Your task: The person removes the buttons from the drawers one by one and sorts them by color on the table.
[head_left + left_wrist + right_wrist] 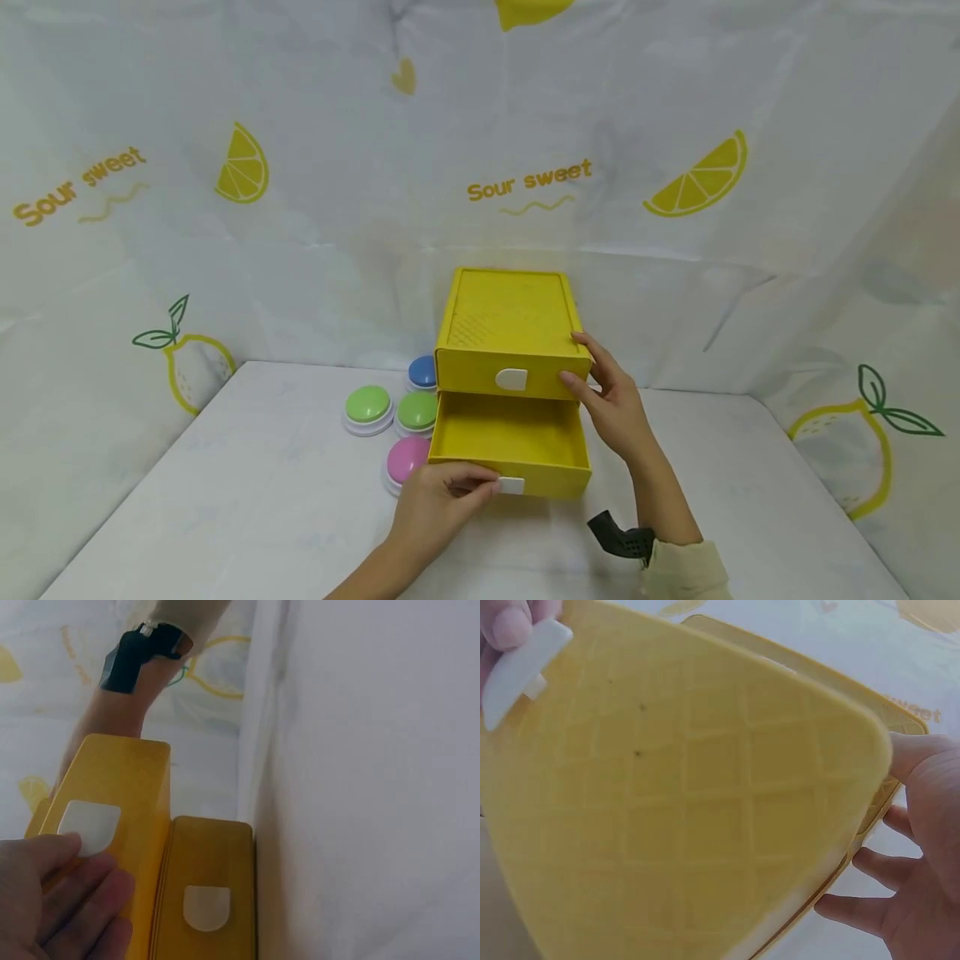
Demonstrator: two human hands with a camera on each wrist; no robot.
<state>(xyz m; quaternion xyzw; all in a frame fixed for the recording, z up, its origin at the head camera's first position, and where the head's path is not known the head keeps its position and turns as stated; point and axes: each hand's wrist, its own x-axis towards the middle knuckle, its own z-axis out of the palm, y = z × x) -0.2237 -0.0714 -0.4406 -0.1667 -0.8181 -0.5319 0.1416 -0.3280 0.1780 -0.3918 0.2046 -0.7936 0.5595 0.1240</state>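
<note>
A yellow two-drawer box (pixel 510 308) stands against the back cloth. Its upper drawer (pixel 468 372) is closed, while the lower drawer (pixel 495 429) is pulled out and holds nothing visible. My left hand (pixel 435 504) pinches the white handle (pixel 513 485) of the lower drawer between thumb and fingers; the left wrist view shows this handle (pixel 94 825) partly covered by the fingertips. At the box's upper right front corner rests my right hand (pixel 618 408), thumb on the front. In the right wrist view its spread, straight fingers (pixel 881 866) touch the side edge, partly behind the yellow drawer (pixel 697 787).
Left of the box sit several round push buttons: a green one (pixel 367 404) with a white base, another green one (pixel 417 411), a pink one (pixel 407 458) and a blue one (pixel 422 371). Lemon-printed cloth (pixel 337 192) hangs behind the white table (pixel 225 500).
</note>
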